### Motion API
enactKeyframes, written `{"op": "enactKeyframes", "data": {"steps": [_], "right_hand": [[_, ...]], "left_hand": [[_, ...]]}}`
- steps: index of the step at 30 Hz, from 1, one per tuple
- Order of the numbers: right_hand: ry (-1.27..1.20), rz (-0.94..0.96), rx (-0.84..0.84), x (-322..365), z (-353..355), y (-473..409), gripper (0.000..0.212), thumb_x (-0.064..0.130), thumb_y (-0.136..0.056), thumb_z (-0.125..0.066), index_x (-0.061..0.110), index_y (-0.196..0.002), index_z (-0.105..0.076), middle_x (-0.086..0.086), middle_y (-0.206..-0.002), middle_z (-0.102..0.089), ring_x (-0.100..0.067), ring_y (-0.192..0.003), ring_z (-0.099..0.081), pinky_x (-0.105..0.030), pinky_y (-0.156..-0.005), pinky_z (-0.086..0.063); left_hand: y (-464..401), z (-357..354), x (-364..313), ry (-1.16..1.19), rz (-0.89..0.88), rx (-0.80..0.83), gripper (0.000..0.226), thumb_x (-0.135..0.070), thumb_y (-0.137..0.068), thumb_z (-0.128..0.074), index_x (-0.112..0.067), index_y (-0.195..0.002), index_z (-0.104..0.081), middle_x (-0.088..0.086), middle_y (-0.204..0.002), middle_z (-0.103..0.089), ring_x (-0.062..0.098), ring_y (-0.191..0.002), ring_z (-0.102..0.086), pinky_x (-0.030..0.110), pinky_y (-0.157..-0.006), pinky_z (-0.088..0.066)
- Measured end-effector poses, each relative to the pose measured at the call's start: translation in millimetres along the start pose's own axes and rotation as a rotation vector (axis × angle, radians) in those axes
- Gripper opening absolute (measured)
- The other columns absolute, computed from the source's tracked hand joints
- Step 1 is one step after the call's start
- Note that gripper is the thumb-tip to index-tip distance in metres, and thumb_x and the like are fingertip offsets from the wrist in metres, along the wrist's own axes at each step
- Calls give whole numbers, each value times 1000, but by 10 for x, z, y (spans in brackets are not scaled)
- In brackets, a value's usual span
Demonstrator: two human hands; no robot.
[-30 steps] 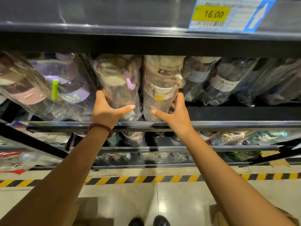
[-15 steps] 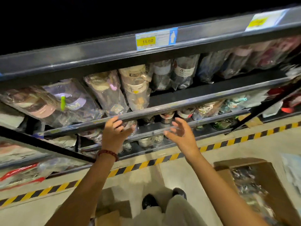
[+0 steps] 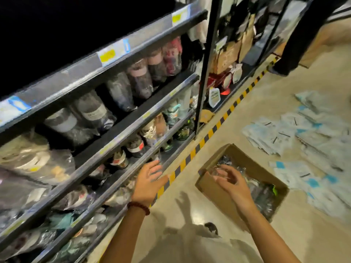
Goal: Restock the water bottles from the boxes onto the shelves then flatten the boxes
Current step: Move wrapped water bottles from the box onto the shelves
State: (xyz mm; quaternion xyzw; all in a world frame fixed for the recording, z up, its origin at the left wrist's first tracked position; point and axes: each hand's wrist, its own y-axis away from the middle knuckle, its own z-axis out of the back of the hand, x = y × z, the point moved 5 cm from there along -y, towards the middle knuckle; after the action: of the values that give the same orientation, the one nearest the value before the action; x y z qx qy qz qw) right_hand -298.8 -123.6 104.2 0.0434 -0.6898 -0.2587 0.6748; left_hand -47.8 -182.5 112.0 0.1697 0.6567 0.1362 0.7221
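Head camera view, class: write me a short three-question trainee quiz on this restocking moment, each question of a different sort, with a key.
1. True or false: the cardboard box on the floor is open and has wrapped bottles in it.
2. Which hand is over the box? A) the left hand B) the right hand C) neither
3. Fill in the missing word: a beaded bracelet sits on the ____ wrist.

Key
1. True. The flaps are open and plastic-wrapped bottles show inside.
2. B. The right hand is over the box's near end; the left hand is by the shelf edge, with fingers spread.
3. Left.
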Motion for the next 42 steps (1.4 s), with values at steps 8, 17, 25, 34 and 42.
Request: {"op": "enactKeyframes", "data": {"steps": [8,17,25,34,42], "right_hand": [[-133,24,-305,-77,1538,-88,38,1,-82,-68,13,-116,-57,-8,-111,-64,-15,-102,-62,-18,-77,-54],[-295,-144,-665,-659,2488,421,38,3,-83,-67,7,-119,-56,-8,-110,-64,-17,-99,-62,-22,-77,-51],[-355,-297,-801,-983,2530,426,33,8,-83,-70,16,-112,-60,-3,-109,-65,-9,-98,-61,-19,-76,-48],[-344,-438,-780,-1376,2617,-628,34,-1,-81,-67,13,-110,-59,-3,-103,-62,-14,-91,-59,-15,-72,-48],[-263,-584,-710,-2366,2909,-1741,28,0,-79,-70,4,-104,-58,2,-86,-55,-13,-87,-54,-32,-88,-45]], "left_hand": [[-194,-1844,-173,-59,28,304,68,-1,-66,-79,-4,-126,-47,4,-103,-59,5,-85,-61,16,-67,-55],[-192,-3217,-142,-284,37,624,63,7,-73,-74,2,-129,-46,20,-114,-60,17,-93,-62,8,-64,-50],[-544,-3736,72,-439,111,725,62,-4,-76,-74,-4,-131,-47,9,-119,-59,13,-101,-58,7,-61,-50],[-1469,-4272,574,-617,189,779,61,-10,-75,-77,-9,-129,-49,9,-124,-57,19,-110,-57,16,-77,-47],[-2428,-4642,1646,-779,306,730,63,-15,-73,-78,-11,-129,-49,6,-119,-59,19,-108,-58,31,-91,-50]]}}
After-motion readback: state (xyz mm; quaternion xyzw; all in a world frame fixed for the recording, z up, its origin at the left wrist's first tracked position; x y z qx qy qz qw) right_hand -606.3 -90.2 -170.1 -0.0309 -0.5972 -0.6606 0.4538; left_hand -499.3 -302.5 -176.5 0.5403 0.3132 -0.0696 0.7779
